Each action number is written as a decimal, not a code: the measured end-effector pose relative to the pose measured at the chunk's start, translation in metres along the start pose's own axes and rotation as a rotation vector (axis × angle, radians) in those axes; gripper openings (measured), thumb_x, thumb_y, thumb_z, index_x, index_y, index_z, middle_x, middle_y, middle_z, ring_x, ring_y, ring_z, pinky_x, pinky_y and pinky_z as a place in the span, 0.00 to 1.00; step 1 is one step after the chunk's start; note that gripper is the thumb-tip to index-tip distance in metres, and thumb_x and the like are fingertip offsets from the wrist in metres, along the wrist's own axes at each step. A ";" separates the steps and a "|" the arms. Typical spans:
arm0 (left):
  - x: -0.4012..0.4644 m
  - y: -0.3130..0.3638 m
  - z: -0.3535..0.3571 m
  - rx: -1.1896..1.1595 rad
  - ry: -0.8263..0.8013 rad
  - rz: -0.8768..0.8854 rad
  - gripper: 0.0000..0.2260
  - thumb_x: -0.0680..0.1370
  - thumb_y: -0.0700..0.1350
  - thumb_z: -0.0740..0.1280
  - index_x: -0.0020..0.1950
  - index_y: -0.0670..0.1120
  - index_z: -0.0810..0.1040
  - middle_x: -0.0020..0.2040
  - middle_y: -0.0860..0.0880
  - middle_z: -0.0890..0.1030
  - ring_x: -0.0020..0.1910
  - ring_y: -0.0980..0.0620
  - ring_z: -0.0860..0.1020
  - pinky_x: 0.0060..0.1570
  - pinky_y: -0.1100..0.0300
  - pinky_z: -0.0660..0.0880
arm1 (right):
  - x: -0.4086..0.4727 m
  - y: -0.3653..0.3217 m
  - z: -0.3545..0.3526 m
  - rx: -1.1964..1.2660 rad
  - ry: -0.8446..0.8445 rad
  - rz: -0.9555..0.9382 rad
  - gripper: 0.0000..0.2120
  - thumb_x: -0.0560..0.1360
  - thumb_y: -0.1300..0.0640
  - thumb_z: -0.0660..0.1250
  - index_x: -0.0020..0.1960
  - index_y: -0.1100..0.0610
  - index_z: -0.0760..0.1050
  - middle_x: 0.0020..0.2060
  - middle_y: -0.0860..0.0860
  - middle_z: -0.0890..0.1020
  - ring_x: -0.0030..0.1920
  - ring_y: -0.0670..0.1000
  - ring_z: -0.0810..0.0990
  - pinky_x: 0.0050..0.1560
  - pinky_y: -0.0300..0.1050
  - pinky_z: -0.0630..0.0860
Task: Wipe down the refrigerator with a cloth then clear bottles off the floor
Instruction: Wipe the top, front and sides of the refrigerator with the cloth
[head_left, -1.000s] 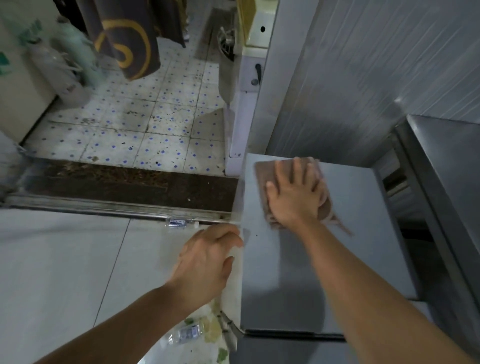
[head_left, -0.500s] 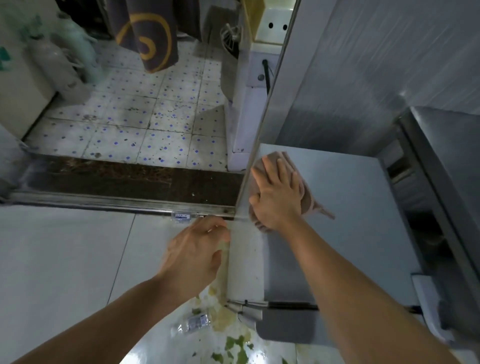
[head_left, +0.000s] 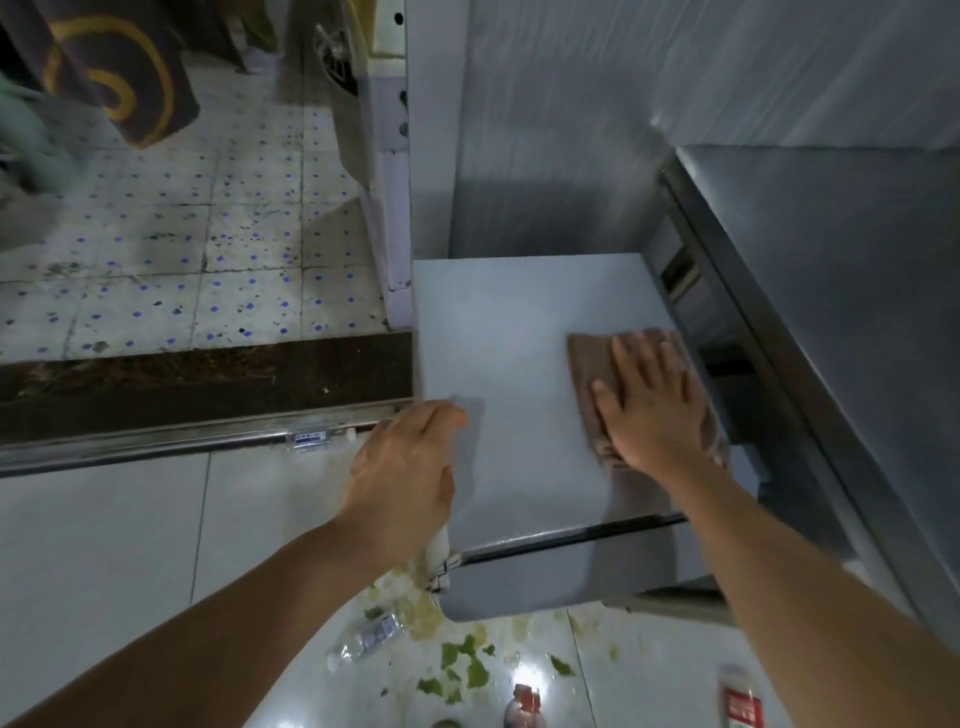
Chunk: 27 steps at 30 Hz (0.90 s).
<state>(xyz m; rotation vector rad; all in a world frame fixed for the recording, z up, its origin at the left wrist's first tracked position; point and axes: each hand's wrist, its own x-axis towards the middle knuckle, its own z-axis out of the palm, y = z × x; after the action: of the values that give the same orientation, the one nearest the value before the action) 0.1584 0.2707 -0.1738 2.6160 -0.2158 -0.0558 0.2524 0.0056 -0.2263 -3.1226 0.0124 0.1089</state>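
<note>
I look down on the flat grey top of a small refrigerator (head_left: 509, 353). My right hand (head_left: 649, 405) lies flat, fingers straight, pressing a brown cloth (head_left: 589, 364) onto the top's right side. My left hand (head_left: 405, 467) rests at the top's left edge with its fingers curled over that edge. On the white floor in front lie a clear plastic bottle (head_left: 369, 636) on its side and a red-capped bottle (head_left: 524, 704) near the bottom edge. Another clear bottle (head_left: 311, 439) lies along the metal door track.
A steel counter (head_left: 831, 291) stands close on the right, a metal wall panel (head_left: 571, 130) behind. Green and yellowish scraps (head_left: 462, 665) litter the floor by the refrigerator. A red-and-white packet (head_left: 743, 701) lies at the bottom right. Beyond the door track (head_left: 156, 444) is a dotted tile floor (head_left: 182, 249).
My right hand has slid the cloth from the top's back left to its right side. The view has shifted, and my left hand stays at the left edge.
</note>
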 end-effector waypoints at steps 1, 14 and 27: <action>0.000 0.002 0.004 0.008 -0.010 0.002 0.22 0.72 0.36 0.64 0.65 0.48 0.70 0.65 0.50 0.72 0.62 0.49 0.71 0.62 0.59 0.64 | 0.007 0.018 0.000 0.016 -0.006 0.064 0.35 0.75 0.34 0.35 0.77 0.48 0.43 0.77 0.52 0.48 0.76 0.58 0.46 0.74 0.61 0.49; -0.012 0.003 0.001 -0.064 -0.174 -0.127 0.28 0.74 0.35 0.63 0.69 0.50 0.56 0.67 0.49 0.73 0.60 0.45 0.75 0.58 0.49 0.73 | -0.124 -0.081 0.000 0.111 -0.011 -0.202 0.29 0.80 0.42 0.43 0.78 0.51 0.49 0.77 0.51 0.50 0.77 0.56 0.44 0.75 0.56 0.40; -0.046 0.016 -0.001 -0.071 -0.231 -0.140 0.26 0.75 0.35 0.62 0.70 0.51 0.60 0.65 0.47 0.75 0.58 0.44 0.76 0.58 0.51 0.72 | -0.155 -0.050 0.001 0.135 -0.020 0.107 0.28 0.80 0.44 0.39 0.78 0.50 0.45 0.77 0.51 0.47 0.77 0.57 0.43 0.75 0.57 0.46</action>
<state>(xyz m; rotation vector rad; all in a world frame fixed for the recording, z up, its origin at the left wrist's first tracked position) 0.1109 0.2648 -0.1655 2.5469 -0.1081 -0.4078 0.0983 0.0571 -0.2153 -2.9848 0.1795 0.1354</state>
